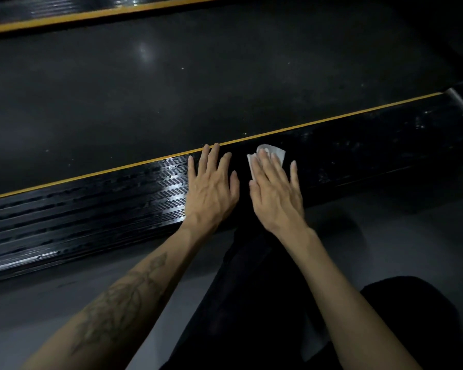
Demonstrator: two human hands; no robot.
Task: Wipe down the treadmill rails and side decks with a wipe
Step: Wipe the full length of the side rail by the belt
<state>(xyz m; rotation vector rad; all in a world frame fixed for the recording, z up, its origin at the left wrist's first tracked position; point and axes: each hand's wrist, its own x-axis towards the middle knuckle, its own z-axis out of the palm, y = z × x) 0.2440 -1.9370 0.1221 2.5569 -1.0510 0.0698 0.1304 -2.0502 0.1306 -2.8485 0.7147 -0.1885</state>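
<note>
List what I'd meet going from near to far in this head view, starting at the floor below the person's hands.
Grey floor → near side deck, where the left hand lies flat and the right hand presses the white wipe → yellow stripe → dark treadmill belt → far side deck.

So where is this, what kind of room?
Probably a gym. A person kneels beside a treadmill: its wide dark belt, the ridged black side deck with a yellow stripe, and a white wipe under the right hand.

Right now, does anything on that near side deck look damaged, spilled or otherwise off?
Nothing damaged. The near side deck shines wet with streaks left of the left hand; right of the right hand, which presses the wipe flat, it is dull with pale specks.
</note>
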